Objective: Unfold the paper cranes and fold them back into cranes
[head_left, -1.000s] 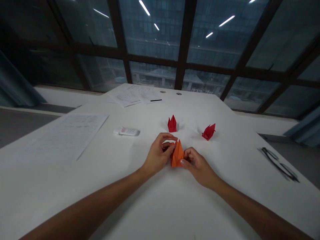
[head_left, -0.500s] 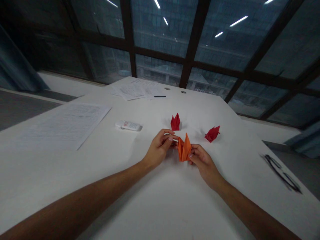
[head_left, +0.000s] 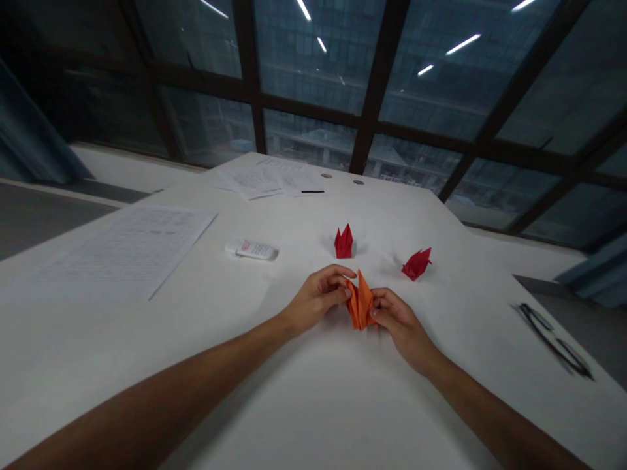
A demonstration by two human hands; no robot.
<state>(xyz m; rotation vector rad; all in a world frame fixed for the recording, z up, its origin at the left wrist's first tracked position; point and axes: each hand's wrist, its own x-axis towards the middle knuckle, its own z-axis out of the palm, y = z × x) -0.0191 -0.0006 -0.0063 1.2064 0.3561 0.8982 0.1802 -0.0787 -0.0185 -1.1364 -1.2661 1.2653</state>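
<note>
An orange folded-paper figure (head_left: 360,305) with pointed tips is held between my two hands above the white table (head_left: 304,405). My left hand (head_left: 321,297) pinches its left side between thumb and fingers, the index finger arched over the top. On the other side, my right hand (head_left: 396,320) grips the right edge with its thumb in front and fingers behind. Just beyond the hands stands a red folded-paper figure (head_left: 343,242) with two points. A second red figure (head_left: 417,264) lies tilted farther right.
A white tube-like item (head_left: 252,249) lies left of the hands. Printed sheets (head_left: 132,251) cover the left side, and more papers (head_left: 259,178) with a dark pen (head_left: 312,191) lie at the back. Black glasses (head_left: 556,341) rest near the right edge.
My left hand has closed on the orange figure's left side, its thumb now on the paper. The figure has moved slightly down and its left point has tipped outward.
</note>
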